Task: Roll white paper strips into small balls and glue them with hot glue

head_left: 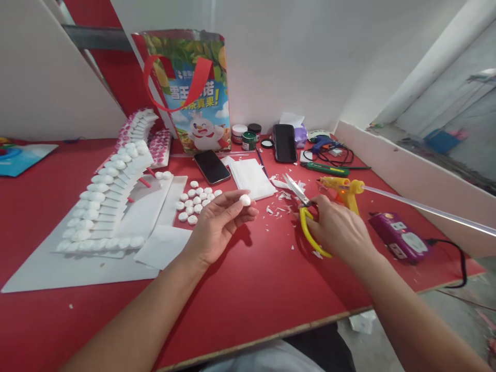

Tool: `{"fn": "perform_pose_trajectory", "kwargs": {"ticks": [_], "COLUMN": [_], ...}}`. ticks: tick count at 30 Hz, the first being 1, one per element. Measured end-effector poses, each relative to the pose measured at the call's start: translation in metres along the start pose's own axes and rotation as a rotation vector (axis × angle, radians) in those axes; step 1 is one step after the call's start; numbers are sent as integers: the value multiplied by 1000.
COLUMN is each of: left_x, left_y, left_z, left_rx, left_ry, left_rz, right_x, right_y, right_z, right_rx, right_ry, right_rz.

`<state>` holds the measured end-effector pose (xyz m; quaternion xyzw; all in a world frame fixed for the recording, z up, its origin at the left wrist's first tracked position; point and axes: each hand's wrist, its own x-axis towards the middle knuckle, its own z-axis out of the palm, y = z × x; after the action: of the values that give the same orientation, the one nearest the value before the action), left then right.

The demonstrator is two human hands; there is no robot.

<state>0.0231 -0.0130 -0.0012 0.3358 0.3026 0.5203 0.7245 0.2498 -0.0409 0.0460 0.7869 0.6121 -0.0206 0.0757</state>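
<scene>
My left hand [222, 219] pinches a small white rounded piece [245, 200] between thumb and fingertips, raised over the middle of the red table. My right hand [335, 222] is closed around the handles of yellow-handled scissors [306, 212]; the blades stand a little apart and point away to the upper left, among white scraps [284, 196]. Left of my left hand lies a cluster of similar white pieces [197, 199]. Farther left, a curved white stepped model [112, 199] edged with rows of white pieces rests on a white board [77, 271].
A printed bag [199, 98] stands at the back, near two phones [211, 166], small jars [249, 140] and a stack of white sheets [251, 178]. On the right are a yellow glue gun [344, 191] with a long glue stick, a green screwdriver [325, 169] and a purple box [401, 237] with a cable.
</scene>
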Motion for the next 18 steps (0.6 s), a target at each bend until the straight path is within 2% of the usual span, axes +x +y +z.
{"fn": "perform_pose_trajectory", "kwargs": {"ticks": [3, 6, 9, 11, 12, 15, 18], "left_x": [2, 4, 6, 7, 8, 8, 7], "left_y": [1, 1, 2, 2, 3, 3, 2], "left_z": [-2, -4, -4, -5, -5, -7, -11], "left_rx": [-39, -43, -7, 55, 95, 260, 425], "left_ry": [-40, -62, -12, 45, 69, 94, 91], "left_rz": [-39, -19, -10, -15, -12, 17, 20], "right_x": [7, 7, 4, 5, 7, 17, 29], "right_y": [-2, -8, -19, -29, -36, -53, -64], "right_z": [-2, -11, -26, -31, -30, -15, 7], "right_rx": [-88, -141, -65, 187, 371, 910, 1207], "right_ry": [-39, -48, 100, 177, 165, -35, -202], "right_rz": [-48, -122, -211, -339, -423, -625, -651]}}
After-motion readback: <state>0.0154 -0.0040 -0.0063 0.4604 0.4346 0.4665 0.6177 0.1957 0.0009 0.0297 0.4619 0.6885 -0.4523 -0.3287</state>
